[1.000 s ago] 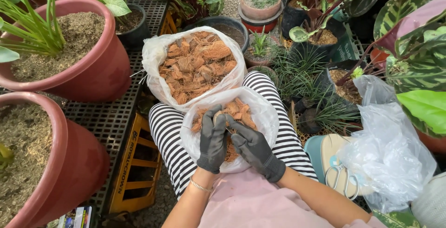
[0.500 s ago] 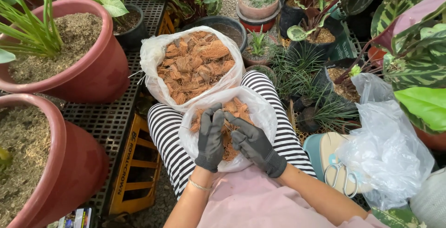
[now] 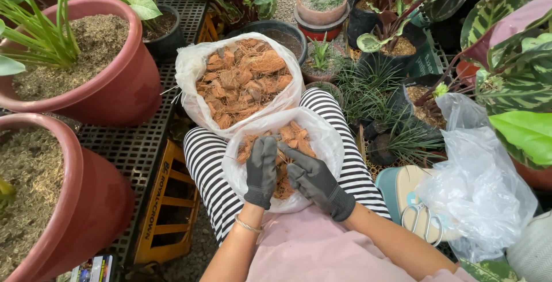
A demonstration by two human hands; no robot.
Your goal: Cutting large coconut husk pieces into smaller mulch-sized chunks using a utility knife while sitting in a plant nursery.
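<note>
Here, at the middle of the frame, I had the small bag of coconut husk resting on my striped lap, so both gloved hands could work inside its mouth. My left hand lay palm down, fingers curled over a husk piece; my right hand pinched that same piece from the other side. Whether either grip was fully closed, I could not tell. The piece's long axis seemed to run from lower centre towards the top of the frame. The big bag stood just above, mouth open, close for reaching. Scissors lay at lower right.
</note>
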